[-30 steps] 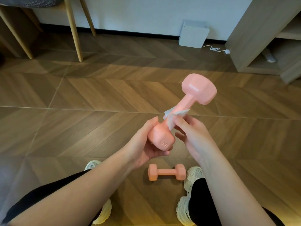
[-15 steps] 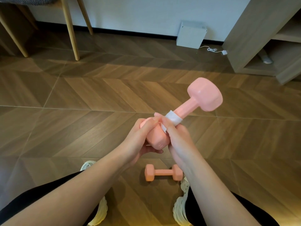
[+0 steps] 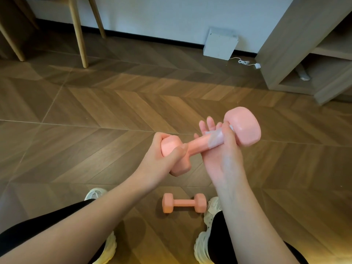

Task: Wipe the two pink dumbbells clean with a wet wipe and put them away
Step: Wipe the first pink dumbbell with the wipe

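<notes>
I hold a pink dumbbell [image 3: 198,142] in the air in front of me, slanting up to the right. My left hand [image 3: 162,162] grips its near head, fingers curled over it. My right hand [image 3: 222,159] holds a white wet wipe [image 3: 215,139] wrapped round the handle just below the far head; the thumb presses the wipe on top and the fingertips show behind the bar. A second pink dumbbell [image 3: 184,203] lies on the wooden floor between my feet.
Wooden chair legs [image 3: 78,33] stand at the back left. A white box [image 3: 220,44] with a cable [image 3: 245,62] leans on the wall. An open wooden shelf unit [image 3: 312,60] is at the right. My white shoes [image 3: 204,242] flank the floor dumbbell.
My right hand has slid the wipe up the handle from beside the near head to just under the far head. The dumbbell has tilted flatter and moved slightly right.
</notes>
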`<move>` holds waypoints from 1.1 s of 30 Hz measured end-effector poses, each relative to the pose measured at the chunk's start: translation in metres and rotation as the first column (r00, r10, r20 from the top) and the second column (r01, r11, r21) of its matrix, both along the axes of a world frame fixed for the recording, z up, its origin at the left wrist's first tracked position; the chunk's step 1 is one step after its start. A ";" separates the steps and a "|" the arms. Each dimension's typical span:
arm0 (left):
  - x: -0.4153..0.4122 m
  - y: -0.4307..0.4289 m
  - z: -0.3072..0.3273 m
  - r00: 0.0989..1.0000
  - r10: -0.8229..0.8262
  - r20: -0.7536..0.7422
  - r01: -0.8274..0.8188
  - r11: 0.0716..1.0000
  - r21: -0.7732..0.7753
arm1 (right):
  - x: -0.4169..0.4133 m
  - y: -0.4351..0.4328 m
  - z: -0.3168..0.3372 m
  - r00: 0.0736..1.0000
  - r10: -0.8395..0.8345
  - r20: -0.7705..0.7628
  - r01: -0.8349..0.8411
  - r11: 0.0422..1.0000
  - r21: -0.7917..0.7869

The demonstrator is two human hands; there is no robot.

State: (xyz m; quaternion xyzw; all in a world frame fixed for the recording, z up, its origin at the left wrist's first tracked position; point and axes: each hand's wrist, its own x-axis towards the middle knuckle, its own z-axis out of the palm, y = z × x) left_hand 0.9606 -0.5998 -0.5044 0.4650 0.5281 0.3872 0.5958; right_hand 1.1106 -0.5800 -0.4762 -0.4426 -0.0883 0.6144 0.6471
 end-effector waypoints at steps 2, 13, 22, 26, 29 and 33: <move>-0.003 -0.001 -0.005 0.991 0.012 -0.137 0.012 0.985 0.170 | -0.001 0.000 -0.002 0.995 -0.036 -0.097 0.033 0.999 -0.029; -0.010 0.008 0.008 0.989 -0.143 -0.030 0.146 0.980 0.133 | 0.004 -0.007 0.000 0.990 -0.033 -0.136 0.048 0.993 0.111; -0.007 -0.004 0.006 0.969 -0.072 -0.237 0.153 0.926 0.345 | 0.003 -0.006 0.005 0.988 -0.031 -0.150 0.048 0.993 0.112; -0.006 -0.005 0.002 0.907 0.033 -0.419 0.258 0.745 0.616 | 0.003 -0.005 0.001 0.971 -0.093 -0.221 0.111 0.991 0.069; -0.003 -0.009 0.005 0.924 -0.003 -0.383 0.219 0.824 0.522 | 0.002 -0.007 0.000 0.970 -0.106 -0.219 0.122 0.991 0.057; 0.001 -0.002 0.016 0.984 -0.069 -0.165 0.101 0.976 0.193 | -0.005 -0.010 -0.001 0.982 -0.023 -0.190 0.041 0.995 0.092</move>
